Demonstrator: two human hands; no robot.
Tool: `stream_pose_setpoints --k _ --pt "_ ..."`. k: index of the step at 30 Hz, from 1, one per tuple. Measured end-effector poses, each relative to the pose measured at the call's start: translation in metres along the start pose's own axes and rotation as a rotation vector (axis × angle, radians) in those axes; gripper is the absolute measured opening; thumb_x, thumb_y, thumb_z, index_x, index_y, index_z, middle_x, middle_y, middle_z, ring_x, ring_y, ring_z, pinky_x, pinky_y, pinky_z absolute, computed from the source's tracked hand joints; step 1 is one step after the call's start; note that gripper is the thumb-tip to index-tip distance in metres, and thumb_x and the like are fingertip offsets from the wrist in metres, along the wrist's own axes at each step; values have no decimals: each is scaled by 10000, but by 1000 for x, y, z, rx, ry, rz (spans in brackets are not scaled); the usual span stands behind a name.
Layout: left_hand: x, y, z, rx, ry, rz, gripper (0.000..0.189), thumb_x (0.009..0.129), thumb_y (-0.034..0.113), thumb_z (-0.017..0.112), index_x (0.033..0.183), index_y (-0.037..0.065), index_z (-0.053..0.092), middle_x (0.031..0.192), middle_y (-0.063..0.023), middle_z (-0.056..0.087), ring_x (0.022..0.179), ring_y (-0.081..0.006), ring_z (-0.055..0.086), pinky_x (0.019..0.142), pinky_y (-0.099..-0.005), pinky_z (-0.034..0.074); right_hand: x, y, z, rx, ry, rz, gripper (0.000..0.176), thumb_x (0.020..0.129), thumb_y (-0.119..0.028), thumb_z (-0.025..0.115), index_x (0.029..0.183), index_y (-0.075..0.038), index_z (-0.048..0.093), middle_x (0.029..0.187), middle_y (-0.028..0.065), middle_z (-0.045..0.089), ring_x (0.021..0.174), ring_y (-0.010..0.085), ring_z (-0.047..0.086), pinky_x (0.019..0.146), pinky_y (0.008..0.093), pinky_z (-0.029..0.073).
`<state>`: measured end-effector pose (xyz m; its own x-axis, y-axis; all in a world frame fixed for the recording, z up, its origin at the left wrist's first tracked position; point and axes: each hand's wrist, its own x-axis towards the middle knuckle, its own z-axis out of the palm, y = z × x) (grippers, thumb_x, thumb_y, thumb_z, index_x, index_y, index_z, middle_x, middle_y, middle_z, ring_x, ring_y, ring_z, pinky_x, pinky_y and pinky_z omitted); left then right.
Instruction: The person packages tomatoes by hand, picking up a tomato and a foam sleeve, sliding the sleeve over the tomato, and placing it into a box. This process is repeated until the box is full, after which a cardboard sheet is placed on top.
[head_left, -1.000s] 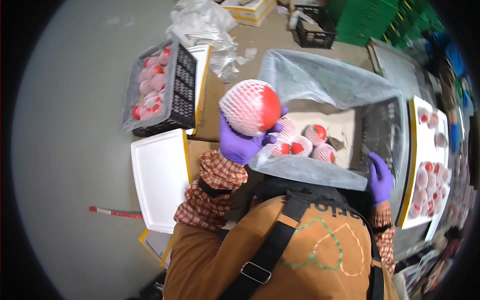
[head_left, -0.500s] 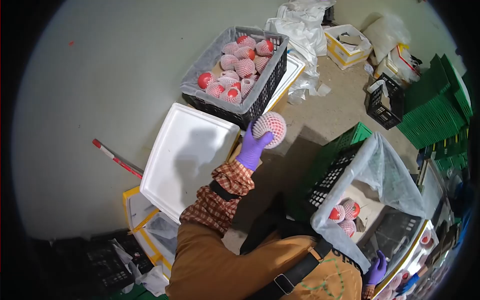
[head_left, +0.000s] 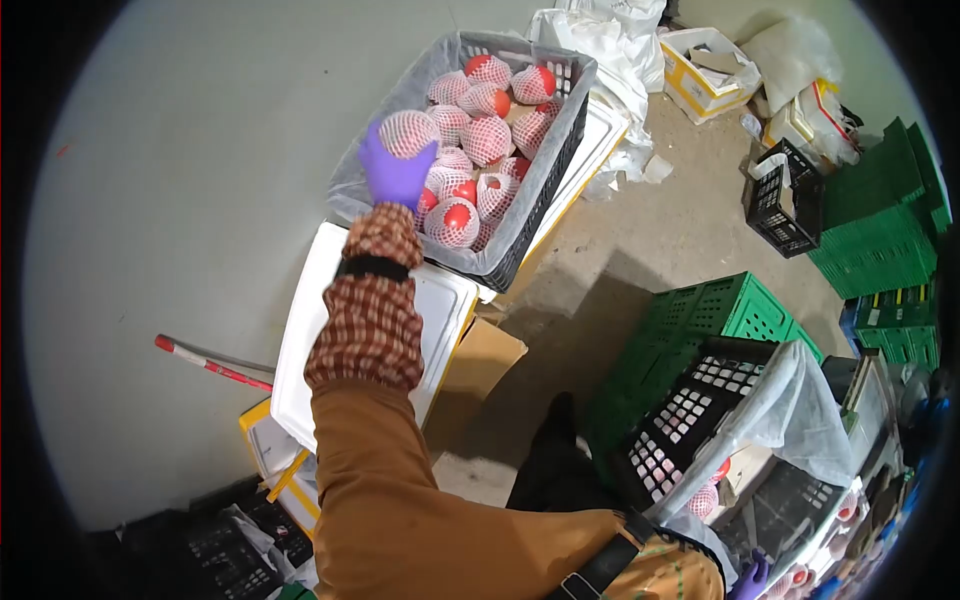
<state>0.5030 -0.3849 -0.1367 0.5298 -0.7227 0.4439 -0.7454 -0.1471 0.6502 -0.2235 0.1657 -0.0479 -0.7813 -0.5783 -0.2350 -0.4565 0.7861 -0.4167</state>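
Observation:
My left hand point(head_left: 397, 172), in a purple glove, is closed round a red fruit in a white foam net point(head_left: 409, 134). It is over the left side of a black crate point(head_left: 545, 205) with a grey liner, among several other netted red fruits point(head_left: 486, 141). At the bottom right, my right hand point(head_left: 750, 577), also purple-gloved, is partly visible beside a second lined black crate point(head_left: 690, 415). Its fingers are too small and cut off to read. A few netted fruits point(head_left: 704, 499) lie in that second crate.
A white foam lid point(head_left: 450, 290) lies below the first crate. Green crates point(head_left: 680, 310) hold up the second one. Farther off are a small black crate point(head_left: 785, 200), stacked green crates point(head_left: 880, 210), a white box point(head_left: 708, 85) and plastic bags. A red-and-white stick point(head_left: 215, 364) is at left.
My left hand has moved up and left with the netted fruit, from beside the first crate to over its left side. The view has shifted, and less of the second crate's inside shows.

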Motion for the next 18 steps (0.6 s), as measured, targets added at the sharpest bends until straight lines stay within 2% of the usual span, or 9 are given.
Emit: stream_pose_setpoints --k 4,6,7,10,12,14,15,16,18 --pt "31 -19 25 386 -211 60 917 676 295 806 1433 123 318 1396 -236 371 1279 -405 401 1034 -508 390 2 10 -11 -60 -113 64 334 955 -232 487 1207 -57 620 1116 131 628 1008 260 588 857 352 476" --pt "26 -40 53 818 -421 176 836 733 281 729 1450 178 311 1475 -228 276 1307 -437 361 1042 -523 380 3 21 -11 -88 -91 26 346 955 -249 487 1211 -54 615 1121 139 623 1008 266 586 865 359 472" --pt "20 -52 64 817 -403 112 807 753 246 676 1464 226 294 1518 -223 204 1324 -480 318 1056 -517 370 2 25 -11 -105 -67 -20 358 955 -265 488 1216 -52 610 1125 148 619 1008 273 585 872 365 468" --pt "16 -33 57 840 -485 66 814 748 224 677 1466 222 292 1523 -216 195 1329 -501 296 1067 -515 361 0 21 -7 -271 8 75 365 951 -288 491 1189 -42 619 1139 174 606 1021 284 580 891 376 460" --pt "19 -37 56 864 -481 83 808 749 212 674 1463 226 297 1526 -217 182 1324 -499 307 1060 -517 368 3 25 -6 -257 -4 59 366 952 -290 490 1191 -44 619 1146 177 603 1025 285 578 894 378 458" --pt "25 -28 51 806 -609 19 785 759 197 664 1457 233 306 1526 -225 174 1316 -495 326 1049 -510 384 3 32 -8 -225 -6 24 369 953 -294 488 1195 -49 619 1162 184 597 1032 289 575 900 384 454" --pt "23 -15 44 812 -661 4 763 770 192 646 1454 178 307 1530 -225 156 1340 -446 325 1050 -489 394 3 34 -8 -210 -10 6 370 954 -296 487 1197 -51 620 1169 188 594 1036 290 574 904 387 452" --pt "19 -14 39 818 -652 19 763 770 192 646 1454 178 307 1530 -225 156 1340 -446 325 1050 -489 394 2 36 -7 -191 -16 -15 371 955 -298 486 1199 -53 620 1177 191 591 1040 292 572 907 389 450" --pt "-1 -38 37 832 -830 86 737 786 200 629 1443 89 314 1511 -232 217 1313 -423 385 1056 -456 397 -1 27 -6 -117 -2 46 399 964 -332 483 1254 -86 606 1253 203 567 1056 299 565 937 390 430"
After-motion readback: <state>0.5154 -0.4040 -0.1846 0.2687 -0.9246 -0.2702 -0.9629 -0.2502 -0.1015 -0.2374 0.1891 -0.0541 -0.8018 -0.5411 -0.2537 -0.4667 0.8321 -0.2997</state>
